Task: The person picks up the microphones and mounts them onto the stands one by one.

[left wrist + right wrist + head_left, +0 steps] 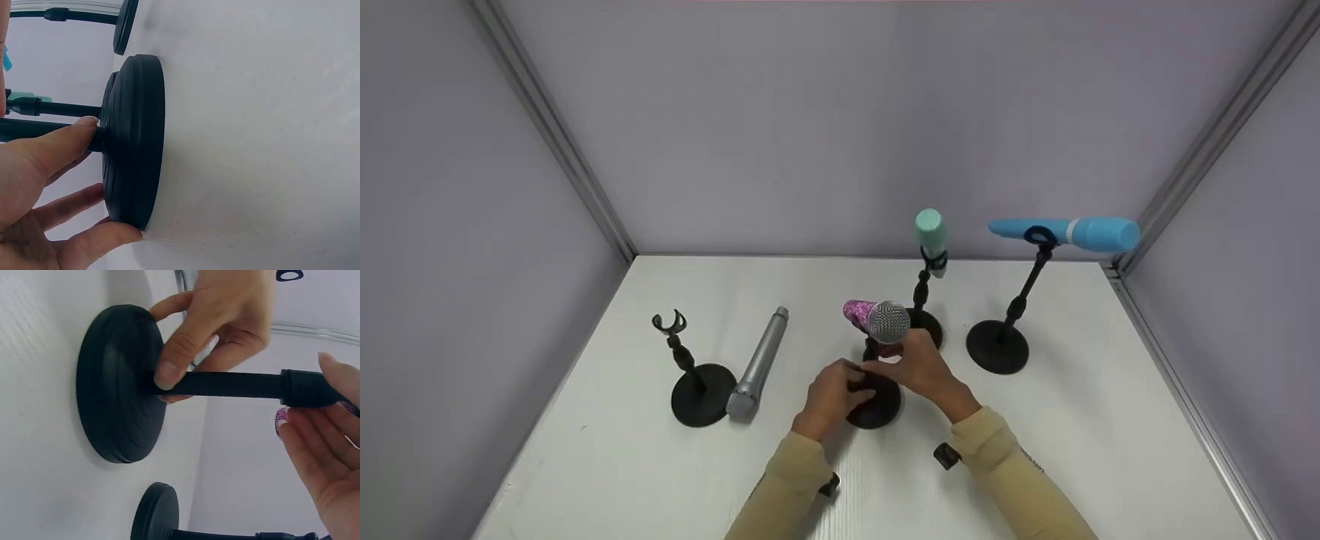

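Observation:
A pink glittery microphone [858, 310] with a silver mesh head rests on top of a short black microphone stand [879, 409] at mid-table. My left hand [829, 396] holds the foot of that stand's pole; in the left wrist view, its thumb lies along the pole and other fingers touch the rim of the round base [138, 140]. Higher up, my right hand [924, 369] has its thumb and fingers around the pole's collar [304, 388], as the right wrist view shows. The base stands flat on the white table.
To the left are a bare black stand [700, 401] and a silver microphone [763, 358] lying beside it. Behind my right hand, a mint-green microphone [931, 229] sits on its stand; farther right, a blue microphone [1102, 234] lies across another. Grey walls [780, 135] enclose the table.

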`<state>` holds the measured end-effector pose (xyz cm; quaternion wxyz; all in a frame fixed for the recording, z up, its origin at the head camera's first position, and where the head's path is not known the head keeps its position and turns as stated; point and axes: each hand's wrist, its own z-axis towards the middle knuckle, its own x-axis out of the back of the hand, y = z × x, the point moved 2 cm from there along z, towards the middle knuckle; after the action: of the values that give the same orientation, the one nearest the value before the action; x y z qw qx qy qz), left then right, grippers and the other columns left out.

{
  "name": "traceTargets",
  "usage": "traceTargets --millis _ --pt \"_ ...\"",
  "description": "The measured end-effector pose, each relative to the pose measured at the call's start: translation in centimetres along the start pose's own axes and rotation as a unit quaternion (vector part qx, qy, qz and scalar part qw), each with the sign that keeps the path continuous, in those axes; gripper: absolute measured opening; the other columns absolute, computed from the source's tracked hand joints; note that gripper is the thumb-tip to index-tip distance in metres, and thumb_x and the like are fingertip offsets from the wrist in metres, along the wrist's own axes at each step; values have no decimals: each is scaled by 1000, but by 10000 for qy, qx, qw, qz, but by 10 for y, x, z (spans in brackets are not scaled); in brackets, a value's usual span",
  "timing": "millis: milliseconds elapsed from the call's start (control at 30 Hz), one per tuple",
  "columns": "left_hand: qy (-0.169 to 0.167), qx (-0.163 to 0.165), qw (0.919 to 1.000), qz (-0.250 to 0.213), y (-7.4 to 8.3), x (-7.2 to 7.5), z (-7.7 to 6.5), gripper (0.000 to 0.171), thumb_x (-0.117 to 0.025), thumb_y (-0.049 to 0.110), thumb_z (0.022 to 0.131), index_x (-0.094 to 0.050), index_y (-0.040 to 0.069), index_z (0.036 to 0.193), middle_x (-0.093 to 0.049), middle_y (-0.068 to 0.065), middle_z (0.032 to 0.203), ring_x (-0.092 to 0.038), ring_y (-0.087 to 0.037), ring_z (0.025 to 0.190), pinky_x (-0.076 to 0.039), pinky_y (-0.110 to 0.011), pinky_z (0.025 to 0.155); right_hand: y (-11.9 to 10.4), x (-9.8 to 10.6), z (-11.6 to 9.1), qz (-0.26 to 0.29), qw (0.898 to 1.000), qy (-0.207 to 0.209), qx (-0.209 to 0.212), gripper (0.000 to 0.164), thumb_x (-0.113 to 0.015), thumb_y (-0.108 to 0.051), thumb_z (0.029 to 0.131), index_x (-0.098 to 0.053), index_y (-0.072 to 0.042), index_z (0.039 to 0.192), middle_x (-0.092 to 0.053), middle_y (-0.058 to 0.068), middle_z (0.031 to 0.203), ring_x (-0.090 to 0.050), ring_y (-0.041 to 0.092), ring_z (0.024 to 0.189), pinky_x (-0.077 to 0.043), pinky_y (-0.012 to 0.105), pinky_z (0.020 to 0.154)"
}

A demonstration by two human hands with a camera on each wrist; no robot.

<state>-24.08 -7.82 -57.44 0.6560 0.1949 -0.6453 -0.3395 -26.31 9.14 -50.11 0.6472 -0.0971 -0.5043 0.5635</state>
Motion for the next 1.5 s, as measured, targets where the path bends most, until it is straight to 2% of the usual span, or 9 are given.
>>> traceTargets --millis 100,233,533,733,867,1000,1133,1367,1500 --pt "-33 146 9998 -93 0 0 -1 28 -82 22 89 -77 3 110 -72 -8 116 -68 -28 111 -57 -45 96 1 -2 -1 100 9999 61 -24 42 -89 -6 78 -67 4 112 -74 19 99 -77 29 79 -65 37 72" --pt "-42 163 9998 -139 1 0 -2 29 -82 22 89 -77 2 110 -72 -9 116 -68 -29 111 -56 -46 97 2 -3 -2 445 9989 40 -139 39 -88 -6 79 -68 5 111 -76 20 101 -78 30 82 -65 35 74" --pt "-44 -60 10000 -52 2 -1 1 27 -82 20 88 -79 1 108 -73 -11 115 -68 -31 110 -56 -48 97 3 0 2 636 9973 -53 -355 38 -87 4 77 -66 12 108 -74 27 100 -76 41 83 -64 49 76" --pt "-7 -113 9999 0 3 2 3 23 -82 20 89 -80 3 105 -72 -11 114 -69 -30 109 -56 -47 96 5 2 8 642 9966 -196 -484 32 -83 10 77 -66 13 103 -74 27 97 -75 43 84 -63 50 78" --pt "13 -161 9998 75 3 2 3 23 -82 19 89 -80 2 104 -73 -11 114 -69 -31 108 -56 -47 95 5 2 8 659 9965 -292 -419 34 -83 8 78 -65 12 107 -73 26 100 -75 40 85 -64 47 78" --pt "-30 -79 10000 -5 3 1 2 23 -82 18 89 -80 2 104 -73 -11 114 -69 -31 110 -56 -47 97 5 4 7 738 9962 -361 -302 36 -85 3 80 -66 8 109 -73 23 101 -76 37 86 -64 43 78" --pt "-57 30 10000 -71 3 0 1 23 -81 18 89 -79 2 105 -72 -11 115 -68 -30 111 -55 -47 98 7 4 7 783 9958 -422 -202 38 -86 -2 81 -66 8 111 -73 22 102 -76 36 87 -64 44 78" --pt "-26 -108 9999 31 3 0 0 23 -82 19 89 -79 3 105 -72 -11 114 -69 -30 109 -56 -46 96 12 3 7 955 9941 -498 -139 40 -85 0 80 -64 10 112 -72 24 104 -75 34 90 -64 45 80" --pt "-18 -73 10000 -20 3 0 -1 24 -82 19 89 -79 3 106 -73 -10 115 -69 -30 110 -55 -46 97 13 3 7 1016 9918 -690 -352 39 -84 0 82 -63 11 114 -71 25 107 -74 34 95 -63 42 84"
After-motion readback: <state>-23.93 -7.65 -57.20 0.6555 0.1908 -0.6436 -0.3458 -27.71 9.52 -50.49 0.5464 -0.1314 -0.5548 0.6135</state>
